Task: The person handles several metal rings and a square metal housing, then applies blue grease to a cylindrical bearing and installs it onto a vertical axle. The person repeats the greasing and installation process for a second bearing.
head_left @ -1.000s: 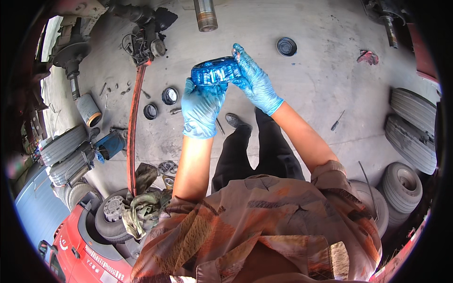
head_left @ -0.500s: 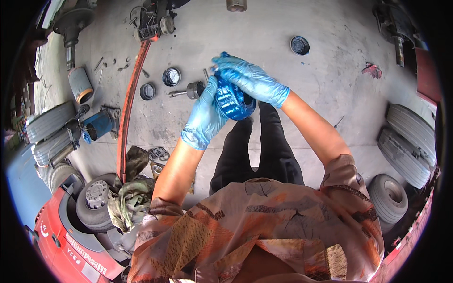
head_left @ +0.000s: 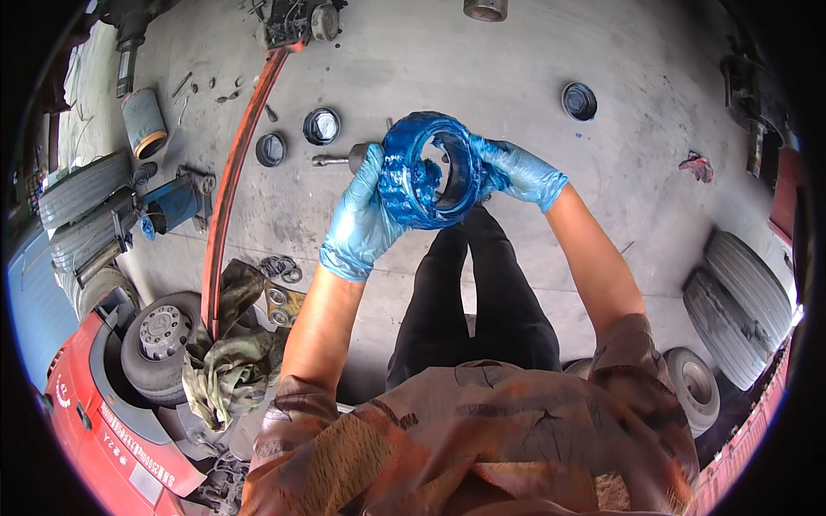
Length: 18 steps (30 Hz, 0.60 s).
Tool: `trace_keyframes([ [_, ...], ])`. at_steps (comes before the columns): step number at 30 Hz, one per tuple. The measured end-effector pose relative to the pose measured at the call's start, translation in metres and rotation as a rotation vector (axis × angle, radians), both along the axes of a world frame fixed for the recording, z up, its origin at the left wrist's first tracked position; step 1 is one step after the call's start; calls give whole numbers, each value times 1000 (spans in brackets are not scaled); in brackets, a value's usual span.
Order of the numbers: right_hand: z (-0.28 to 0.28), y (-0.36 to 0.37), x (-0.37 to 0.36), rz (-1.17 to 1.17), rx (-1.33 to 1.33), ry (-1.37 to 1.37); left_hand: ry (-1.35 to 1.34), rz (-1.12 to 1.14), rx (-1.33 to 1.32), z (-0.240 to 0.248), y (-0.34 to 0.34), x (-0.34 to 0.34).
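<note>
A wide ring-shaped roller bearing (head_left: 400, 176), thickly coated in blue grease, is held up above the floor in front of my legs. Its open bore faces me, with a clump of grease clinging inside. My left hand (head_left: 361, 219), in a thin blue glove, grips the left side, thumb up along the outer wall. My gloved right hand (head_left: 525, 175) closes on the right rim, its grease-smeared fingers partly hidden there. Just behind my left hand lies a metal socket tool (head_left: 335, 160), half covered by the bearing.
Two round caps (head_left: 322, 126) stand left of the bearing, and another cap (head_left: 579, 101) to the right. A long red jack handle (head_left: 237, 172) crosses the left side. Tyres (head_left: 736, 301) lean at right; a wheel (head_left: 162, 335) and crumpled cloth (head_left: 232, 374) lie lower left.
The bearing has turned so its bore now shows. My right hand has moved from across its top to its right rim. The view has shifted slightly.
</note>
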State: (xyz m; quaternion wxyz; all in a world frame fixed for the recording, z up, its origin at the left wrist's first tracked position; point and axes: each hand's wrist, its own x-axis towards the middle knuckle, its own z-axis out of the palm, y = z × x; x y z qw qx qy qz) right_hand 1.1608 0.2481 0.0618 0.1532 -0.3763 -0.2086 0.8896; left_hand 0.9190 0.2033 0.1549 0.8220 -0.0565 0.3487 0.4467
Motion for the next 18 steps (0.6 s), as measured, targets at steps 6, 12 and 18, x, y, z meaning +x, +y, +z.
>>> trace_keyframes([
  [6,-4,22,20,33,114,-116,154,-94,74,-34,36,6],
  [12,-32,23,42,-144,104,-274,680,-460,237,-46,74,28],
  [18,-60,46,55,-357,320,-351,1037,-921,487,-83,133,34],
])
